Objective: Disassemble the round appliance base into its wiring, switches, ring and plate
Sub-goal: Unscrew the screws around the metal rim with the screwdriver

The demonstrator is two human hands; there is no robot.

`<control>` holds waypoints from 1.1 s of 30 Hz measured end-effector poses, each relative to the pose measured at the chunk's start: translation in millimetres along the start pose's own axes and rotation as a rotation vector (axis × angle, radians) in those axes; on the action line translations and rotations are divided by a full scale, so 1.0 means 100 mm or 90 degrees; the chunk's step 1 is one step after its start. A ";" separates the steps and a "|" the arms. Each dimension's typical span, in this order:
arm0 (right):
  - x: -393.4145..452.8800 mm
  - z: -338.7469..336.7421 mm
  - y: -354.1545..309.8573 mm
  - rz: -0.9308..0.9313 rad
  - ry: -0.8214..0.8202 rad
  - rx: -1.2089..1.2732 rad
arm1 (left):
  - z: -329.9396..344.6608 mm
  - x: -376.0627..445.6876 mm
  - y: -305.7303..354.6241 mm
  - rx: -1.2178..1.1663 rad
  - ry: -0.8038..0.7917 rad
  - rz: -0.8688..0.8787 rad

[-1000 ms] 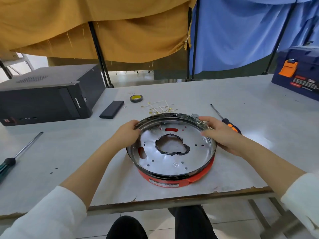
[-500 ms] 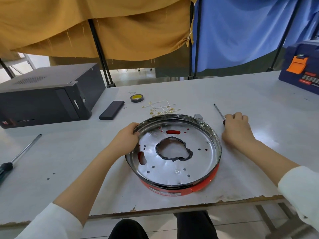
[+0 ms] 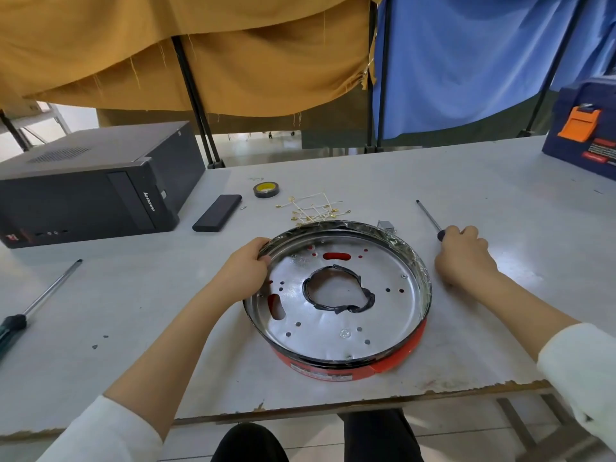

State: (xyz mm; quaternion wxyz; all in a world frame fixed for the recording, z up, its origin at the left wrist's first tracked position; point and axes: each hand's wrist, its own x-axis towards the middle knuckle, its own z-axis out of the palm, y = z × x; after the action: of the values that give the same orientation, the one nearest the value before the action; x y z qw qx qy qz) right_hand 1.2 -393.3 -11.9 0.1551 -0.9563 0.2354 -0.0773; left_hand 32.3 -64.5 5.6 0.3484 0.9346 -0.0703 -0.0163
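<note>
**Right hand off the rim, onto the screwdriver**

Near the table's front edge: round appliance base, shiny plate up, red ring beneath. At nine o'clock, left hand gripping the rim. At three o'clock, right hand, moved off the rim a second ago, now curled round the screwdriver handle; screws probably next. Further, at twelve: loose wiring, tape roll. Far left: second screwdriver, computer case. Nothing blocking.

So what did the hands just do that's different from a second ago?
The right hand let go of the base's rim, moved right and took hold of the screwdriver lying on the table. The left hand kept gripping the rim on its side, and the base stayed put.
</note>
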 end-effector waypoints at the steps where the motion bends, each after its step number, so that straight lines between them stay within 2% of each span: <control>1: -0.02 -0.02 -0.01 -0.005 0.013 0.032 | -0.01 0.01 0.00 0.005 -0.006 0.000; 5: -0.10 -0.20 -0.13 -0.059 0.077 0.156 | -0.08 0.03 -0.03 0.033 -0.021 0.009; 8: -0.17 -0.44 -0.31 -0.137 0.116 0.298 | -0.17 0.02 -0.01 -0.006 0.004 0.041; 12: -0.38 -0.77 -0.64 -0.231 0.099 0.516 | -0.35 0.05 0.18 0.084 0.120 0.179; 16: -0.62 -0.98 -1.03 -0.328 0.066 0.593 | -0.48 0.05 0.41 0.194 0.199 0.309; 20: -0.81 -1.20 -1.30 -0.378 0.072 0.655 | -0.43 -0.02 0.52 0.285 0.241 0.290; 23: -0.89 -1.38 -1.39 -0.380 0.077 0.749 | -0.44 -0.12 0.55 0.228 0.334 0.251; 25: -0.91 -1.48 -1.44 -0.383 0.087 0.776 | -0.48 -0.18 0.59 0.130 0.268 0.230; 28: -0.88 -1.57 -1.53 -0.410 0.136 0.748 | -0.45 -0.28 0.68 0.112 0.101 0.238; 31: -0.78 -1.60 -1.66 -0.441 0.183 0.671 | -0.39 -0.32 0.75 -0.067 0.028 0.213; 33: -0.68 -1.58 -1.75 -0.461 0.194 0.595 | -0.37 -0.26 0.76 -0.120 -0.004 0.192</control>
State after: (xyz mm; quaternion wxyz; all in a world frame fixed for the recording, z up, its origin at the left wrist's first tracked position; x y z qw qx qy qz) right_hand -18.7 -255.5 189.5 0.4867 -0.7846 -0.1437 -0.3563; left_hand 0.2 -93.1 82.7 0.4325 0.8767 -0.2087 0.0267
